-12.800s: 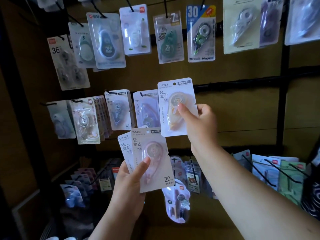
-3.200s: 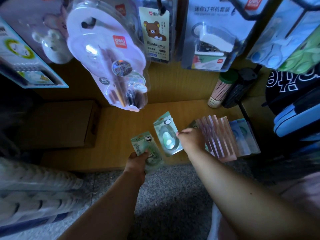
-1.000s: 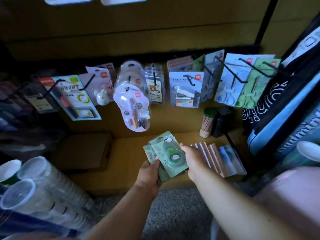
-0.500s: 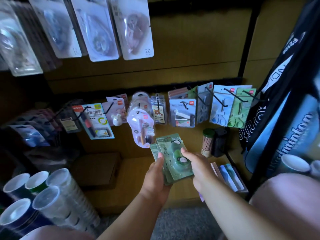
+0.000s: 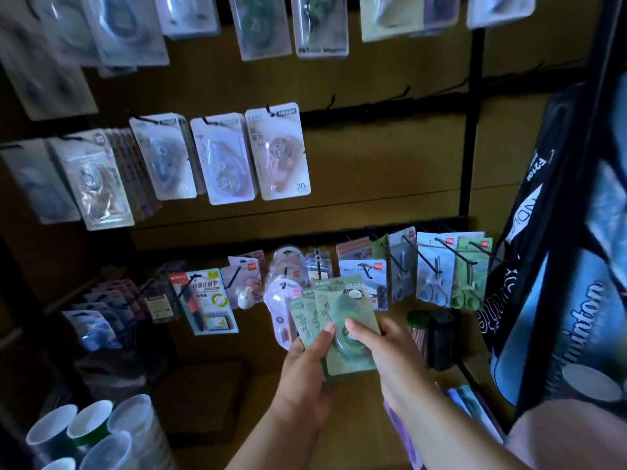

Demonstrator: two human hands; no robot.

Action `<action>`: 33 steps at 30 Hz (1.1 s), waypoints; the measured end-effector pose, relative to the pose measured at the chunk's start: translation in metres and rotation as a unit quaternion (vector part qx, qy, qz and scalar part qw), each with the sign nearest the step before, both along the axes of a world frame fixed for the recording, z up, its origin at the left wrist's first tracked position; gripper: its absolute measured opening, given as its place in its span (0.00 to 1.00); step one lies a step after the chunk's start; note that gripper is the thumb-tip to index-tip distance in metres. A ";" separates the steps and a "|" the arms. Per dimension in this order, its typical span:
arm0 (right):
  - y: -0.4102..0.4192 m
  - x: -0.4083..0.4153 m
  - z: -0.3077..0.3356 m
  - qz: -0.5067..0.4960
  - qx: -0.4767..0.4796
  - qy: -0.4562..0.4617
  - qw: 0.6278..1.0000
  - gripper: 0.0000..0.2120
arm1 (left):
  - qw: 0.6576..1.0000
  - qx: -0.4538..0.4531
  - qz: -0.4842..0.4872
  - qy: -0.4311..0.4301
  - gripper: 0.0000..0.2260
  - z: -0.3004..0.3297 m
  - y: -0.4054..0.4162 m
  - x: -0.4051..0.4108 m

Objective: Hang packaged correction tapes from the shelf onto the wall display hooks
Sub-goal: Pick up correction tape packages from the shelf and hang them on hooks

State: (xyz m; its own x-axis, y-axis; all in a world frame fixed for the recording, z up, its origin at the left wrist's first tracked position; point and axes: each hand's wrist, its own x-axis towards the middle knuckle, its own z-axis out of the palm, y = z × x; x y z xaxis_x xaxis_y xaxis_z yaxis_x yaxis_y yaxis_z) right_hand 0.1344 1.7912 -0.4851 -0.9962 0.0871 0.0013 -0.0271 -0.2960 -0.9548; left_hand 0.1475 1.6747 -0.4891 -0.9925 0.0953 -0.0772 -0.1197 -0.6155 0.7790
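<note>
Both hands (image 5: pixel 353 354) hold green packs (image 5: pixel 334 310) before crowded hooks (image 5: pixel 420 256).

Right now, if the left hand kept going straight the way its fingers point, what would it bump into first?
Probably the white-and-pink blister pack hanging just above and behind the green correction tape packs that the left hand holds. Its fingers point up toward the wall. Depth is unclear, so that is a guess.

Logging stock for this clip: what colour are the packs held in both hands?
Green: the fanned correction tape packs have green cards, seen best in the head view.
</note>
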 end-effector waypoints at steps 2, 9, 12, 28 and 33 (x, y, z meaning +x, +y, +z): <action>0.001 0.000 0.013 -0.013 0.005 0.024 1.000 0.08 | 1.000 0.003 0.002 0.007 0.19 0.011 0.001 -0.002; 0.005 -0.011 0.048 -0.034 0.004 0.067 0.997 0.08 | 0.997 0.042 -0.024 0.057 0.22 0.046 0.001 -0.009; 0.005 -0.016 0.062 -0.025 -0.014 0.075 0.997 0.08 | 0.996 0.025 -0.016 0.078 0.16 0.060 -0.003 -0.010; 0.021 -0.052 0.165 -0.055 -0.030 0.201 0.977 0.07 | 0.990 -0.044 0.090 0.099 0.11 0.115 -0.013 -0.038; 0.018 -0.067 0.199 -0.046 -0.042 0.235 0.970 0.10 | 0.988 -0.064 0.101 0.098 0.12 0.117 -0.013 -0.047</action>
State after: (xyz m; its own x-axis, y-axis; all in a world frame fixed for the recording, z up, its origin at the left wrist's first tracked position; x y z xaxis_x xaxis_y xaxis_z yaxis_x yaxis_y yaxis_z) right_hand 0.0669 1.8095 -0.2866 -0.8751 0.1941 0.4434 -0.4840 -0.3477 -0.8030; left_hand 0.1001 1.6615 -0.3716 -0.9875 -0.1035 0.1192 0.1555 -0.5058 0.8485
